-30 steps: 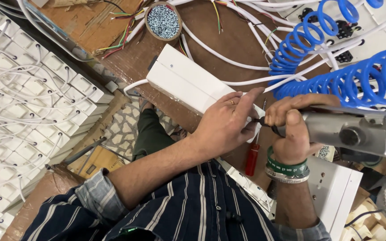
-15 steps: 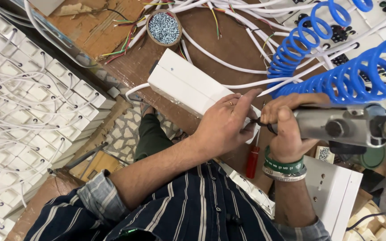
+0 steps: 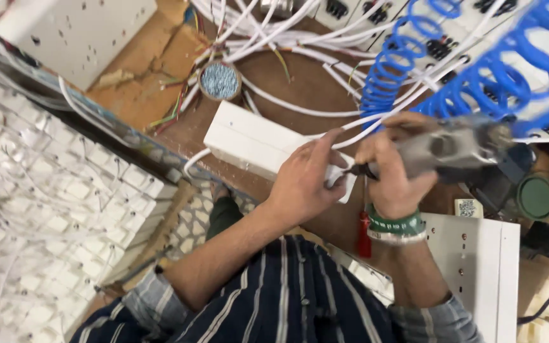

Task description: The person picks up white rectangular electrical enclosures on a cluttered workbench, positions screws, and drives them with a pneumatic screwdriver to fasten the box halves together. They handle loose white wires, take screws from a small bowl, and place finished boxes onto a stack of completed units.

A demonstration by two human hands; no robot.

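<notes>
On the brown desk (image 3: 300, 89) lay 1 long white plastic box (image 3: 255, 143), 1 small round tub of screws (image 3: 219, 80), 1 red-handled screwdriver (image 3: 364, 232) and 1 round green lid (image 3: 536, 197). 2 blue coiled air hoses (image 3: 408, 63) crossed the top right, though motion blur made it hard to tell whether they were separate or 1 hose looping back. Many white cables (image 3: 287, 108) ran over the desk, too tangled to count. A white panel (image 3: 477, 267) sat at the lower right, cut off by the frame edge. To the left, stacked white boxes (image 3: 52, 190) were blurred.

The left hand (image 3: 303, 184) lay on the near end of the white box, fingers partly curled, index finger stretched toward the tool's tip. The right hand (image 3: 392, 168), with 2 bands at the wrist, was wrapped tight around a grey pneumatic screwdriver (image 3: 452, 146), its bit meeting the box's end just beside the left fingers. The exact contact point was hidden by the fingers.
</notes>
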